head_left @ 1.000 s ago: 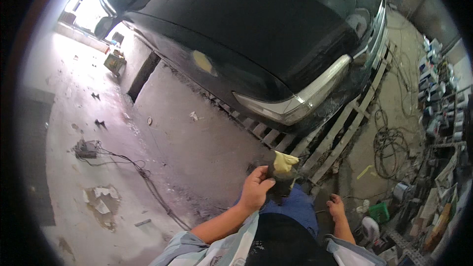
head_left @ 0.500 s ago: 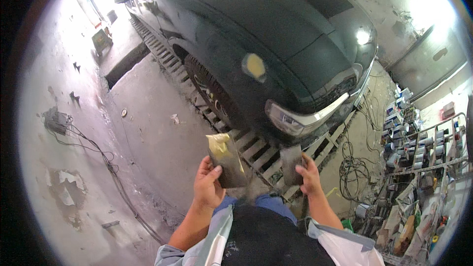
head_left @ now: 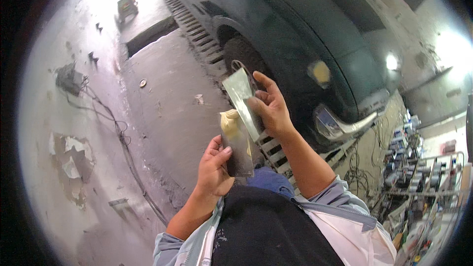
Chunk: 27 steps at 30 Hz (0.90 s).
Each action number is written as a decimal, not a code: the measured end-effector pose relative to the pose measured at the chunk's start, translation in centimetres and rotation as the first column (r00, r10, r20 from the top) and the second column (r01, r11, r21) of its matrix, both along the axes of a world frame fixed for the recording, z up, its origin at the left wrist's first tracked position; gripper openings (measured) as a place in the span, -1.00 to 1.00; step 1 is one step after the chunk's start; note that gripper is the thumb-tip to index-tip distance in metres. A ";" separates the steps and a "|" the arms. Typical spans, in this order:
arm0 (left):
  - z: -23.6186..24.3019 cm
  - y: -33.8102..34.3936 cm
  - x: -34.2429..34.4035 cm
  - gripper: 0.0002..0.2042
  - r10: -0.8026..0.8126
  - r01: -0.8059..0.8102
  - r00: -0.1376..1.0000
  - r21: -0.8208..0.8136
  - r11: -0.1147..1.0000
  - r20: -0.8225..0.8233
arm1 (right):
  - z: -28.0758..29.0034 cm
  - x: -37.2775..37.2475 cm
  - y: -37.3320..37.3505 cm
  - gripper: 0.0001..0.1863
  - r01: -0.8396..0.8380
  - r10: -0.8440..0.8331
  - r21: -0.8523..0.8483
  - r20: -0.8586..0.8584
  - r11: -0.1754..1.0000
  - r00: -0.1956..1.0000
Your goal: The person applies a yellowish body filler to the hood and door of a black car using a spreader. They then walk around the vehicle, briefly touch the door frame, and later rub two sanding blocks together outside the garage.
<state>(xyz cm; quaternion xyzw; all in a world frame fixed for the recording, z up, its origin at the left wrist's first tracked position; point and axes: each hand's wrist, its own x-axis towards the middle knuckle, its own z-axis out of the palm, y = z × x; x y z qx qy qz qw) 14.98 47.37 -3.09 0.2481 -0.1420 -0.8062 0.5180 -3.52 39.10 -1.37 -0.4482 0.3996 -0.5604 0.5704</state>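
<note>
My left hand (head_left: 215, 162) is closed on a flat dark putty plate (head_left: 240, 155), held upright in front of my waist. A lump of yellow putty (head_left: 228, 120) sits on the plate's top end, with a thin smear down its right edge. Just above and to the right, my right hand (head_left: 273, 111) pinches a shiny putty scraper (head_left: 241, 91) with the forefinger lifted. The scraper's lower end overlaps the plate's right side; I cannot tell whether they touch. Ahead stands a dark car (head_left: 290, 34) with a yellow putty patch (head_left: 321, 73) above its headlight (head_left: 331, 122).
Slatted metal grating (head_left: 189, 24) runs beneath the car's side. Cables (head_left: 118, 133) trail along the left wall. A rack with cans (head_left: 428, 177) stands at the right, near coiled hoses (head_left: 357, 167) on the floor. A sunken recess (head_left: 150, 37) lies at far left.
My right hand has swung up and left with the scraper, bringing it beside the putty plate. The view has turned, so the car sits further right. My left hand keeps the plate.
</note>
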 end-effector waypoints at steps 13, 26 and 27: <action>3.3 -11.6 4.9 -0.64 0.691 -0.485 0.590 -0.501 0.717 0.418 | -1.5 0.3 -9.1 -0.21 -0.480 0.478 0.006 0.085 0.877 0.874; 6.8 -18.7 5.2 -0.59 0.726 -0.415 0.586 -0.636 0.651 0.360 | 3.0 6.5 -21.3 -0.21 -0.640 0.619 -0.173 -0.164 0.749 0.769; 6.9 -19.0 5.7 -0.59 0.721 -0.388 0.572 -0.646 0.658 0.390 | 3.3 7.0 -21.9 -0.20 -0.645 0.629 -0.178 -0.140 0.743 0.764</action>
